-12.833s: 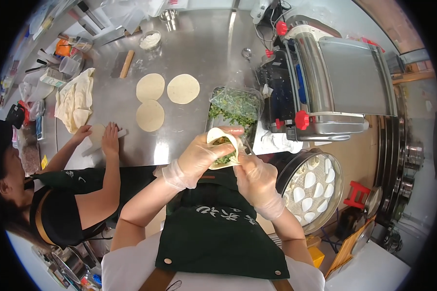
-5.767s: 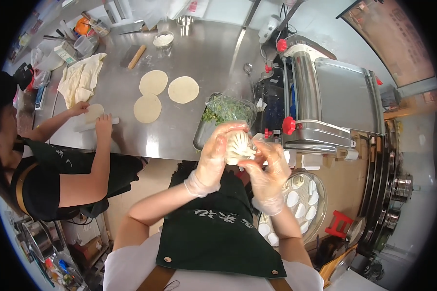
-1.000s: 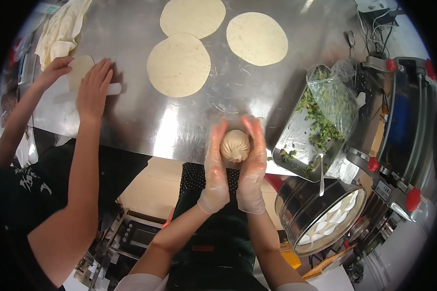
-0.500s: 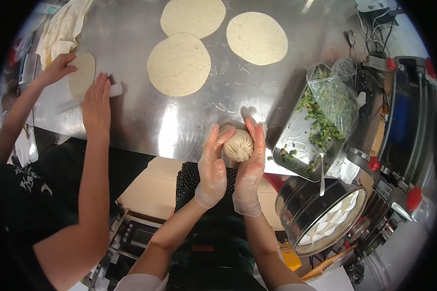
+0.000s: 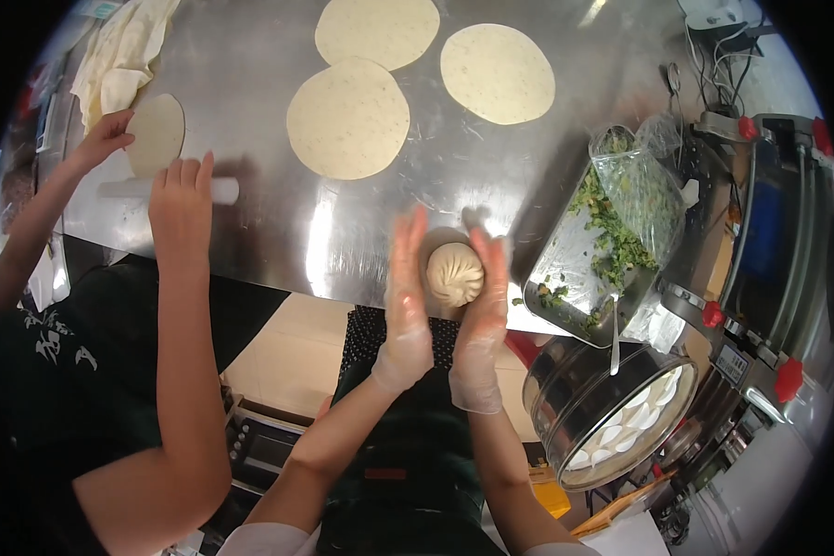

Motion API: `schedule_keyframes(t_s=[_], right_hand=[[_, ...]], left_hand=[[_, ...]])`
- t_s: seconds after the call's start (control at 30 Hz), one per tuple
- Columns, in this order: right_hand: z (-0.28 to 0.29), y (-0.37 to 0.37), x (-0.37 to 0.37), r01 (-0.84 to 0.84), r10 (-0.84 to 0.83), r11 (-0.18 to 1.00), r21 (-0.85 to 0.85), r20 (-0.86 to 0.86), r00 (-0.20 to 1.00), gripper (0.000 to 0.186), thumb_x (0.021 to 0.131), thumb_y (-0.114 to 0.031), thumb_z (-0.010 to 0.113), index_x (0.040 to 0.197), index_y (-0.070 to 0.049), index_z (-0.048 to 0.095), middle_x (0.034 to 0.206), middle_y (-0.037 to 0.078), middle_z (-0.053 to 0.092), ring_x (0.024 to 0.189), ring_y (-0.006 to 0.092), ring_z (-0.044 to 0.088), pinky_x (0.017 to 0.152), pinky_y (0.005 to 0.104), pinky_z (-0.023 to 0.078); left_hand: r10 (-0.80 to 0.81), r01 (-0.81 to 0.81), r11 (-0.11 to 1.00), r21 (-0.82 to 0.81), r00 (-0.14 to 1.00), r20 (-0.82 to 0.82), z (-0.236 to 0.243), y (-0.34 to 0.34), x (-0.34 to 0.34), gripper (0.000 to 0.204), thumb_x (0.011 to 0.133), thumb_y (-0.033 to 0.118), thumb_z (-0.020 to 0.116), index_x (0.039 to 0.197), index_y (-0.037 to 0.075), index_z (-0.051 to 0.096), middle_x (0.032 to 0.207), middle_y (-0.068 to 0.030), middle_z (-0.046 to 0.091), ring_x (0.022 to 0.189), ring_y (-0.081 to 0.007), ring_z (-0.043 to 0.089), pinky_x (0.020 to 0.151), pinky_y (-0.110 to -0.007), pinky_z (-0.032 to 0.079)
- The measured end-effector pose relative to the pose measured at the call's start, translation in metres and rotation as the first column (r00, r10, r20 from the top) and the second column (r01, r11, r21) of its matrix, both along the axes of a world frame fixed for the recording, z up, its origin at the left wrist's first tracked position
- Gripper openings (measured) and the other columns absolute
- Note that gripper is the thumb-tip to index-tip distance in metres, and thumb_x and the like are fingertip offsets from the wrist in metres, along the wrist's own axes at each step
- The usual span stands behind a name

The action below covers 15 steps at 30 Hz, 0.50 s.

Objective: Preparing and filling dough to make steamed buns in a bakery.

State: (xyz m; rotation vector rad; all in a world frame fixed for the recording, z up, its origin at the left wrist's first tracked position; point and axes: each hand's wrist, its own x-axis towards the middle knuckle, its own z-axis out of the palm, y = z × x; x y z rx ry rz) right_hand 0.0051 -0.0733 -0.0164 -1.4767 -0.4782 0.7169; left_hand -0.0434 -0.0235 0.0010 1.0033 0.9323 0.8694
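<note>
The bun [image 5: 454, 273] was a pale, round ball of dough with pleats gathered to a point at its top. It sat between the person's two gloved palms, just above the near edge of the steel table [image 5: 250, 83]. One such bun was in hand. Three flat rounds of dough [image 5: 347, 118] lay on the table well beyond it, and a fourth, smaller round [image 5: 155, 132] lay under a co-worker's hand at the left. One metal tray of chopped greens [image 5: 602, 246] stood just right of the bun, and one round steamer tin [image 5: 612, 417] with white buns inside sat below that.

The left hand [image 5: 405, 301] was flat, fingers straight and together, pressed against the bun's left side. The right hand [image 5: 482, 320] was equally flat against its right side. Neither hand curled around it.
</note>
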Motion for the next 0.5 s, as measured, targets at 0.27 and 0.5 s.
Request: schedule_keyframes(t_s=[0.27, 0.5], right_hand=[[0.008, 0.01, -0.001, -0.009, 0.01, 1.0, 0.023, -0.053, 0.999, 0.108, 0.083, -0.083, 0.037, 0.153, -0.003, 0.02, 0.153, 0.017, 0.033, 0.143, 0.028, 0.029, 0.118, 0.042, 0.024], [-0.006, 0.006, 0.005, -0.007, 0.009, 0.998, 0.07, -0.035, 0.999, 0.101, 0.086, -0.08, 0.033, 0.152, -0.003, 0.024, 0.154, 0.017, 0.031, 0.144, 0.0294, 0.028, 0.12, 0.0435, 0.02]], left_hand=[[-0.017, 0.022, 0.999, -0.047, 0.994, 0.106, -0.009, -0.007, -0.004, 0.1, 0.091, 0.077, 0.025, 0.156, 0.004, 0.006, 0.16, -0.0204, 0.016, 0.148, -0.0311, 0.018, 0.119, -0.043, 0.015], [-0.207, 0.192, 0.977, 0.097, 0.963, 0.175, -0.005, -0.01, -0.014, 0.092, 0.095, 0.072, 0.022, 0.157, 0.006, 0.006, 0.161, -0.0205, 0.012, 0.149, -0.033, 0.012, 0.12, -0.045, 0.01]])
